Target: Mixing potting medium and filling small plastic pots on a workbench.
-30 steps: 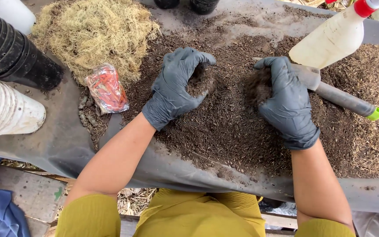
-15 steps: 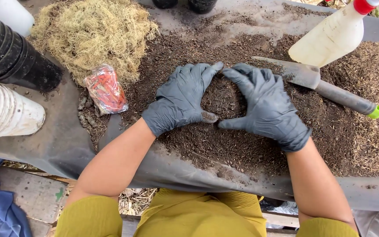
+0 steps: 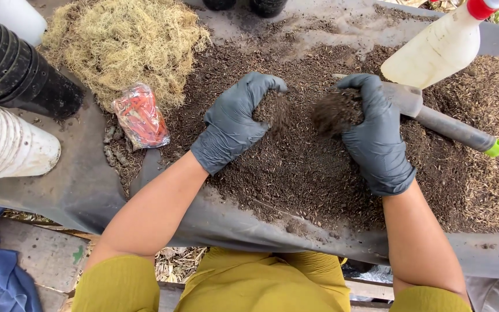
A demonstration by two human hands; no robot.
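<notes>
1. A person in dark grey gloves and mustard-yellow clothing stands at a tabletop (image 3: 64, 190) lined with a dark sheet, seen from above, with a broad heap of dark potting soil (image 3: 295, 167) spread across the middle.

2. The left hand (image 3: 235, 121) is cupped around a clump of soil (image 3: 271, 108), fingers curled over it, raised just above the heap.

3. The right hand (image 3: 376, 136) mirrors it — fingers bent around a second, looser clump (image 3: 336, 111) — near the left but not touching it. Crumbs look blurred at the edges of both clumps, so some soil seems to be falling.

4. Just behind the right hand lies a trowel (image 3: 440, 118), its grey handle ending in a green cap and pointing right; a white squeeze bottle (image 3: 437, 52) with a red cap rests across it.

5. To the right the mix turns lighter and chaffy (image 3: 492, 115). At upper left sits a mound of pale dried moss (image 3: 122, 43), with a small clear packet of orange-red contents (image 3: 141, 115) just beside it.

6. At far left lie a stack of black pots (image 3: 12, 66) and a stack of white pots (image 3: 7, 144), both on their sides.

7. To do this well, I would judge: keep both hands low over the heap so crumbs land back in it, rub lumps apart between the fingers rather than squeezing them tight, and work away from the near edge and the trowel's blade.
</notes>
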